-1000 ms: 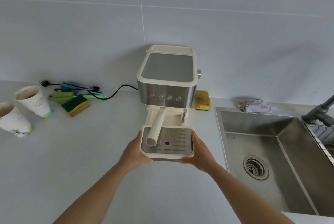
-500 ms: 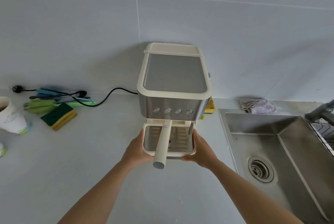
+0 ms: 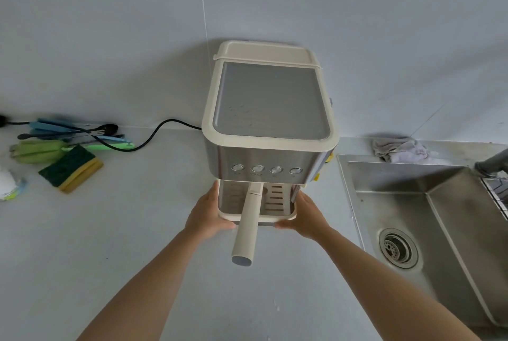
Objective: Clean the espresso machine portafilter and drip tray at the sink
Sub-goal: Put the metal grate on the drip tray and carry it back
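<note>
portafilter (image 3: 246,226): long handle points straight at the person, between both hands; head hidden under the machine (image 3: 270,109).
left hand (image 3: 209,215): fingers curl round the drip tray (image 3: 277,215), left side.
right hand (image 3: 305,217): fingers curl round its right side; nearer the sink (image 3: 398,203).
drip tray: seated under the machine on the table (image 3: 123,244); slotted grate (image 3: 276,197) inside.
sink: to the right, drain (image 3: 398,247) showing.

Single head-worn wide-angle view, looking forward and down, close in.
It faces the pale grey tiled wall (image 3: 110,38), with the cream-and-steel espresso machine (image 3: 270,109) centred and the stainless steel sink (image 3: 398,177) at right.
</note>
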The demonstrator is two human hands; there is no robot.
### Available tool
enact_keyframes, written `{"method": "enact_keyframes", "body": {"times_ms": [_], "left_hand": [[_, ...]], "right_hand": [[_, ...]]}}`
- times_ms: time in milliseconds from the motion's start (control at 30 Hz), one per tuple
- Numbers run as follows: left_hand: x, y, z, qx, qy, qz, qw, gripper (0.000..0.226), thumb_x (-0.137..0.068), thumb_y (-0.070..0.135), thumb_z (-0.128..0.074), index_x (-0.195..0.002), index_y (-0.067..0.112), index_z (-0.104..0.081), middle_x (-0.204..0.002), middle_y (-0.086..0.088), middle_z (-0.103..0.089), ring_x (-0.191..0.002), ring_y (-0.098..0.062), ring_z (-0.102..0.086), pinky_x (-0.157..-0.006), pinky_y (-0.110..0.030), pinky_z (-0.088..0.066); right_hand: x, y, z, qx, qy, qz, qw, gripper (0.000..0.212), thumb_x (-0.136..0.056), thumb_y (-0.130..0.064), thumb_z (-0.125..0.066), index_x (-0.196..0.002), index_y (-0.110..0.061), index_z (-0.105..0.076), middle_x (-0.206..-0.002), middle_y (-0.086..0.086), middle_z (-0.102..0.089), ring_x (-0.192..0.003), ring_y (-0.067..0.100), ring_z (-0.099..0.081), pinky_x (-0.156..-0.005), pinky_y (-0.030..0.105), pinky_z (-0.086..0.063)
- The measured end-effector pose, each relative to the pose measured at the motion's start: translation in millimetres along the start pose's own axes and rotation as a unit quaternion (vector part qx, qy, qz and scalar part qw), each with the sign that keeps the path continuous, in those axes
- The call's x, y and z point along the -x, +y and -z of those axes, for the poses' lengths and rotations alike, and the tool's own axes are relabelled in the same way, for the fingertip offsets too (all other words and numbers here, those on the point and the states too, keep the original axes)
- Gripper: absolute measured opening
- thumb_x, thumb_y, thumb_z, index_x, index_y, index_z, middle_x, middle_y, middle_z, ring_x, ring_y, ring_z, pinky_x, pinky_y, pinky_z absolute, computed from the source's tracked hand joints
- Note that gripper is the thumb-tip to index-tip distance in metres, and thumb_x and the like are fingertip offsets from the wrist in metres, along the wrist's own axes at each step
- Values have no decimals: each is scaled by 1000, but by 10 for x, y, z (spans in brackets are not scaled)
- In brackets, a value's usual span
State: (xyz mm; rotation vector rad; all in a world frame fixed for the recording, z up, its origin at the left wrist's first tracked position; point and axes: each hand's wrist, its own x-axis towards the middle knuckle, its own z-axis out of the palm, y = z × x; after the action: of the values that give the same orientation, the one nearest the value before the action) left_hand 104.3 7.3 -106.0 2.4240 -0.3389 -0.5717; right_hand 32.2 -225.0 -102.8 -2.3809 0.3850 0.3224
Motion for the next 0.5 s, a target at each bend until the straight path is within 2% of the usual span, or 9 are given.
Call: {"method": "enact_keyframes", "body": {"times_ms": [133,233,333,500], "left_hand": [[-73,19,5,-17,-3,4,1000,105,-54,42,-78,-141,18,-24,-131,-5,-51,-115,-25,-51,-90,-42,-49],[-91,48,0,-37,2,3,999,91,-61,34,-80,-134,12,-32,-122,-7,-54,-108,-28,-52,-83,-36,-47],[-111,24,-17,-51,6,-5,999,87,-62,33,-79,-132,11,-33,-116,-8,-55,-103,-29,-52,-77,-35,-46],[-78,54,-6,-85,1,-5,996,87,-69,36,-76,-136,7,-29,-132,-12,-47,-117,-30,-46,-88,-39,-45]], "right_hand": [[-88,-2,15,14,5,1,1000,76,-58,-33,-82,-123,-20,-45,-120,-3,-52,-114,15,-46,-96,33,-45],[-120,-9,23,30,-2,-5,1000,74,-58,-33,-83,-122,-19,-48,-119,-1,-52,-113,17,-45,-94,32,-45],[-121,0,18,30,-4,-2,1000,76,-60,-31,-82,-125,-17,-45,-122,0,-51,-116,17,-43,-97,32,-43],[-94,-27,31,53,-12,-6,999,83,-62,-35,-81,-131,-17,-39,-131,0,-45,-124,19,-38,-104,35,-39]]}}
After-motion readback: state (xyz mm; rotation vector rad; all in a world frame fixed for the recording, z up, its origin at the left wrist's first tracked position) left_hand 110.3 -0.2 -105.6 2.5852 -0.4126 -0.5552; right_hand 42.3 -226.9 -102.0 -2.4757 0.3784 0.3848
